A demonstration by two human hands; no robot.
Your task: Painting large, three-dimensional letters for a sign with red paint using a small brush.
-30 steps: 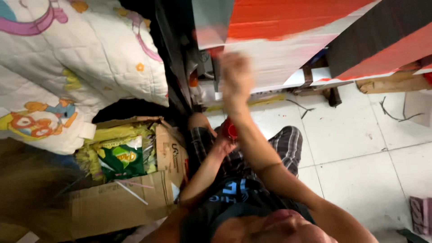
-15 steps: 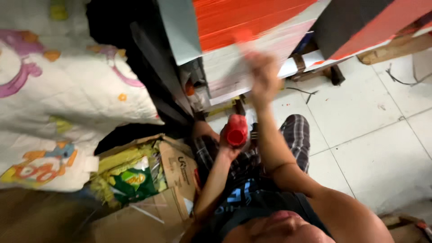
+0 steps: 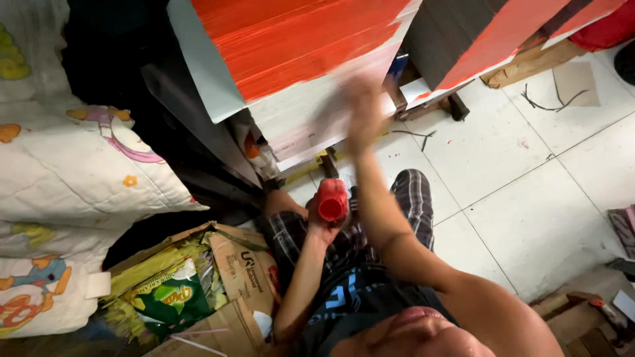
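Head view, looking straight down: right hand (image 3: pixel 366 114) stretched out and up against the pale side of the big stack of sheets (image 3: pixel 311 119), the stack red on top with a whitish edge face; hand badly motion-blurred, so can't tell whether flat, curled or pinching anything. Left hand (image 3: pixel 324 221) wrapped snug around a red bottle (image 3: pixel 332 199), held over the lap above the plaid shorts (image 3: pixel 410 198), round red end pointing up at the camera. Compared with half a second back: right hand reaching further out along the stack's side and a bit lower against it, arm more extended; bottle in about the same grip and same spot over the knees. A full second back, hand raised at the same pale face too, also blurred, so probably a repeated rubbing or wiping stroke across that edge, with the bottle parked in the other hand meanwhile; only a guess from the blur. Camera tilted as well: more white tiled floor (image 3: pixel 529 172) and a second dark-and-red stack (image 3: pixel 489 39) showing at upper right now, less of the cartoon-print quilt (image 3: pixel 73 172) on the left. Open cardboard box (image 3: pixel 231 264) with a green snack bag (image 3: pixel 165 297) inside, just beside the left knee, unchanged
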